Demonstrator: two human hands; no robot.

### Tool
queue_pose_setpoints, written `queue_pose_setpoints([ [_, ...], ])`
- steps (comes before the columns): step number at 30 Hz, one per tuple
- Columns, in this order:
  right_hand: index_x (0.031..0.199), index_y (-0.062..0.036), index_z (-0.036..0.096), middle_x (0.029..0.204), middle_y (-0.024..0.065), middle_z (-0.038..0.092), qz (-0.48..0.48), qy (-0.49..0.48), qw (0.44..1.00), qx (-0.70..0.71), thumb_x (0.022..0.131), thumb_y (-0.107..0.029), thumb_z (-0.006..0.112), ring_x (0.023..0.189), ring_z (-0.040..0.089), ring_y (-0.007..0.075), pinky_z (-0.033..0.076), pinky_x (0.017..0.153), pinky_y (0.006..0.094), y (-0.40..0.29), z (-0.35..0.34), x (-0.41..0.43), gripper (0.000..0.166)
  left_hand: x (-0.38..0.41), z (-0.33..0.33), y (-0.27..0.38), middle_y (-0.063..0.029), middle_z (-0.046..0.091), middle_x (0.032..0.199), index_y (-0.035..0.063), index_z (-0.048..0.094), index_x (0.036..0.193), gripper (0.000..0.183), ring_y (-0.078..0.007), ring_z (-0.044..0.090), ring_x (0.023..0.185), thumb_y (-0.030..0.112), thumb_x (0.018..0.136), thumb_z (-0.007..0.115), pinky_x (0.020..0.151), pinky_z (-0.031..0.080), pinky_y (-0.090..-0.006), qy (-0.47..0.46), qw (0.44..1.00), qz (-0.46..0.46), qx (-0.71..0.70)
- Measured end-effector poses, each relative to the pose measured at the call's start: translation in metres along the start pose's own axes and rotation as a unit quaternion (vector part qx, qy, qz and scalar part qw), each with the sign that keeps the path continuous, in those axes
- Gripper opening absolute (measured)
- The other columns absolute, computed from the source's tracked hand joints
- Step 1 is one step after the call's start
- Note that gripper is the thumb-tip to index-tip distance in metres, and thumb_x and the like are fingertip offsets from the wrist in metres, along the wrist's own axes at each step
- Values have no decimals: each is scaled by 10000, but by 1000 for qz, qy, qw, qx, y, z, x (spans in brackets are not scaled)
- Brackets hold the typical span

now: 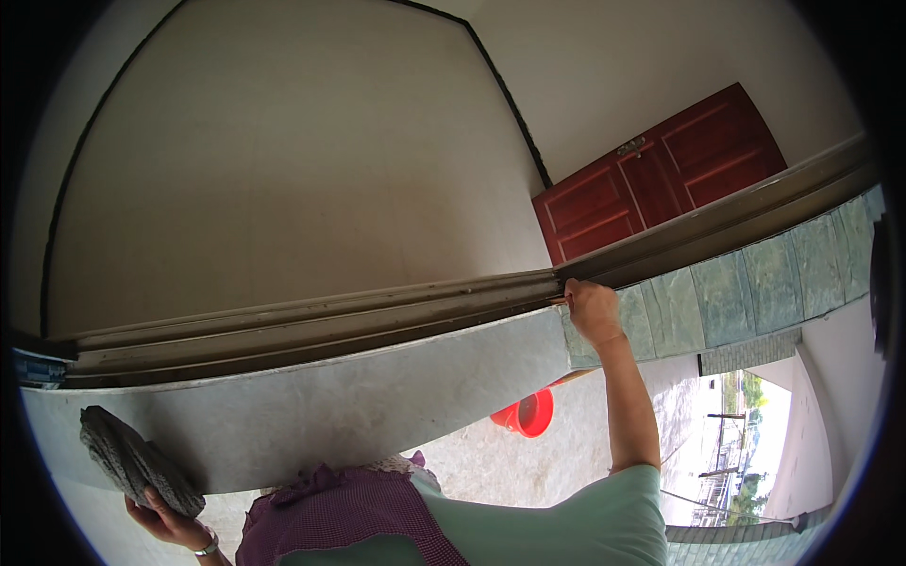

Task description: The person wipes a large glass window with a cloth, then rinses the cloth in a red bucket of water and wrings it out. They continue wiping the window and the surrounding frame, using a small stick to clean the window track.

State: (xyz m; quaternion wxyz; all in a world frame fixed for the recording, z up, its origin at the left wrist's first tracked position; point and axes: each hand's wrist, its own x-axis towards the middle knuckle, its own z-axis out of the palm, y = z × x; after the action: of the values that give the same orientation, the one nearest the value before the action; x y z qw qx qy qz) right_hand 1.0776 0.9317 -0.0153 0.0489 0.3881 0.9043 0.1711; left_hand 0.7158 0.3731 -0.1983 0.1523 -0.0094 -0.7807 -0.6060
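Note:
My left hand (167,518), with a watch at the wrist, grips a folded dark grey cloth (138,460) above the left end of the grey windowsill slab (396,389). My right hand (593,311) is curled into a fist at the metal sliding-window track (318,317), where the slab meets green stone tiles (722,290). A narrow brownish edge shows just left of the fist. Whether those fingers hold something small or press on the track is hidden. Dark grooves run along the track.
A red bucket (527,414) stands on the pale floor (467,470) below the sill. Beyond the opening are a pale wall (283,177) and a red panelled door (658,173) with a metal handle. A purple checked apron (340,513) covers my front.

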Motion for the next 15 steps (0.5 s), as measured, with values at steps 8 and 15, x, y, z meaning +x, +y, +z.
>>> queue_pose_setpoints([
  [8,732,-84,574,673,114,623,-31,26,970,240,796,-96,583,650,625,311,488,565,409,-23,-18,4,65,1,-1,2,-145,550,1135,-65,465,1213,450,-221,523,1004,250,920,599,898,438,-346,5,1000,-13,24],
  [15,787,-82,567,703,138,640,90,38,994,-39,800,-101,560,674,644,330,518,599,421,28,15,13,23,1,2,-1,-149,545,1139,-62,466,1207,446,-220,524,1003,249,918,602,895,441,-348,9,999,-27,-30],
])
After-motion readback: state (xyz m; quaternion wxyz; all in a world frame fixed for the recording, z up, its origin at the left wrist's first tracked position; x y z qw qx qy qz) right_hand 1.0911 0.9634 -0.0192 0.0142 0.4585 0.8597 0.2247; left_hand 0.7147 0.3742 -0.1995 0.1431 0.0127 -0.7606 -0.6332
